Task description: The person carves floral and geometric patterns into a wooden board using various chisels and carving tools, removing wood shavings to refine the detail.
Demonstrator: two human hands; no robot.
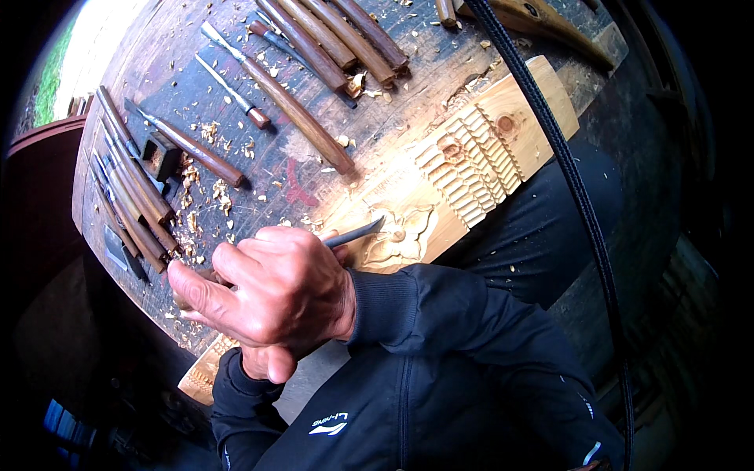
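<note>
My right hand (263, 286) is closed round the handle of a carving chisel, whose grey steel blade (353, 232) points up and right onto a carved flower relief (404, 243). My left hand (267, 361) is largely hidden beneath it, with fingertips showing beside the blade; what it grips is unclear. The flower is cut in a long pale wooden board (542, 106), which runs diagonally along the bench's near edge and also bears rows of notched grooves (467, 165).
Several wooden-handled chisels (306, 133) lie across the worn bench (133, 78) among shavings, with more grouped at the left (137, 212) beside dark blocks (161, 157). A wooden mallet-like piece (550, 27) lies at top right. A black cord (581, 196) crosses the view. My dark-clad leg is under the board.
</note>
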